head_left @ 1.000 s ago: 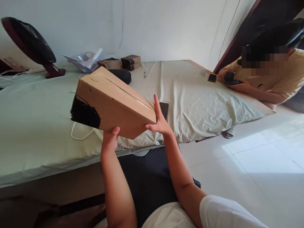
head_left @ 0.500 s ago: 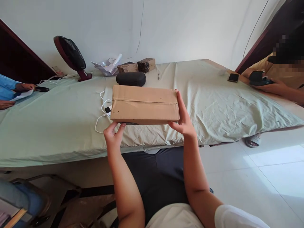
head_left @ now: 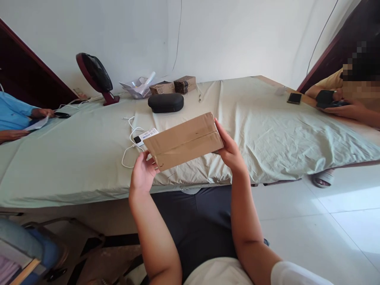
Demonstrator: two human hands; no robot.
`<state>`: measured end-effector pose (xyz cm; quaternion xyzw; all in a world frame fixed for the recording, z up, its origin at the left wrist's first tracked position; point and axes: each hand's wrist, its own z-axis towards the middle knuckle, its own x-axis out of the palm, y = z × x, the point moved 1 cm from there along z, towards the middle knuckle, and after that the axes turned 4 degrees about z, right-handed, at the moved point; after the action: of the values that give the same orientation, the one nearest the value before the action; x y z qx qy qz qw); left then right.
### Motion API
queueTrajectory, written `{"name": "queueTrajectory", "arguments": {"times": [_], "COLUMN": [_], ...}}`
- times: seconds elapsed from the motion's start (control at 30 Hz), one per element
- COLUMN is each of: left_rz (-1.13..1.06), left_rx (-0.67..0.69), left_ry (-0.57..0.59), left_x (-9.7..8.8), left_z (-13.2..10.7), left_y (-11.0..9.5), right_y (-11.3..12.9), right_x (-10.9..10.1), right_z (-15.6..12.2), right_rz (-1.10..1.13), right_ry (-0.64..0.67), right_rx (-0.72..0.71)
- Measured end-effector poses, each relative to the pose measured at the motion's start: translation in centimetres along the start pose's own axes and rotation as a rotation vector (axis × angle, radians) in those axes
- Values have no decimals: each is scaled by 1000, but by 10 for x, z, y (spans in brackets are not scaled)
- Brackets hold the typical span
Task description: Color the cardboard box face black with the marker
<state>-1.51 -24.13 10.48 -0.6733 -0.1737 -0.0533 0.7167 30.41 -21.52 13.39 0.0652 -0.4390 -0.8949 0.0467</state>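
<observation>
A brown cardboard box point(head_left: 184, 140) is held tilted over the near part of the table, its left end lower than its right in view. My right hand point(head_left: 230, 148) grips the right end, with fingers along the edge and the thumb hidden. At the lower left corner, my left hand point(head_left: 144, 172) supports the box with its fingers curled partly behind and under it. Just beyond the left end lie a white label or card point(head_left: 149, 133) and a white cable point(head_left: 130, 148) with a small black piece point(head_left: 137, 139).
A black case point(head_left: 165, 103), two patterned boxes point(head_left: 184, 84), a basket of papers point(head_left: 138, 89) and a fan point(head_left: 96, 75) stand toward the wall. A phone point(head_left: 294, 98) lies at right. One person sits at each end of the cloth-covered table point(head_left: 89, 158).
The box has turned, its left end dropping toward me and its right end rising. My left hand has shifted its hold at the left end. The white label has come into view.
</observation>
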Motion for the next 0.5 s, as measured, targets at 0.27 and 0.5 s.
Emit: {"name": "queueTrajectory", "arguments": {"times": [0.27,0.5], "left_rz": [52,173], "left_rx": [31,-47], "left_ry": [-164,-147], "left_x": [31,15], "left_z": [-4,0], "left_y": [-5,-5], "right_y": [-5,-5], "right_x": [-7,-8], "right_z": [-6,-6], "right_rz": [272,201], "right_ry": [107,-187], "right_rx": [99,274]}}
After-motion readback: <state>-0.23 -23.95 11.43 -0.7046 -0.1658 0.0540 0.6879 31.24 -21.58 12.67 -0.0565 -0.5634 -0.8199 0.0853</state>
